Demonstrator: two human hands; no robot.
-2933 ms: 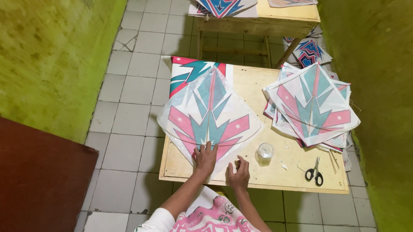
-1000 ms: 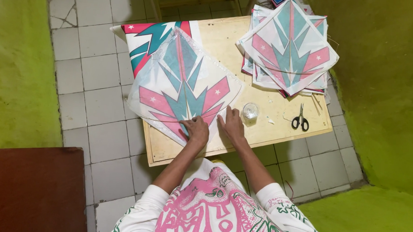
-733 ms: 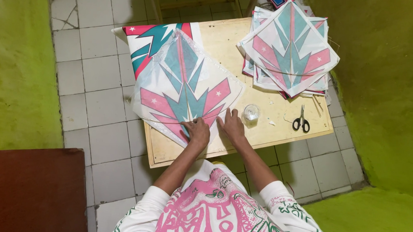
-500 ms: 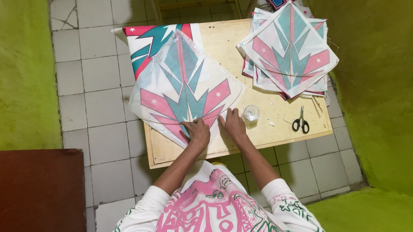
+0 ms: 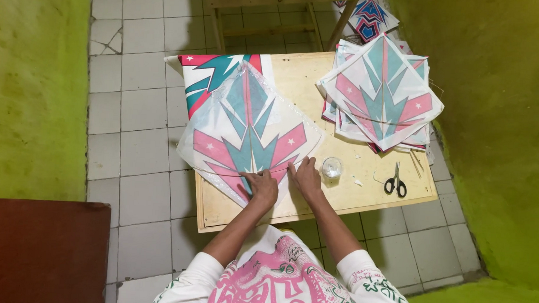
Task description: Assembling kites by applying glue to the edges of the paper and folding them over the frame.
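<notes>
both hands stay pressed flat, fingers spread and grasping nothing, on the paper kite at the wooden table's front-left edge: left hand, right hand, barely shifted since before. glue jar just beside the right hand.

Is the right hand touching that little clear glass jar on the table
Apart. The head view shows the right hand pressing on the kite sheet, with a strip of bare tabletop between it and the jar.
</notes>
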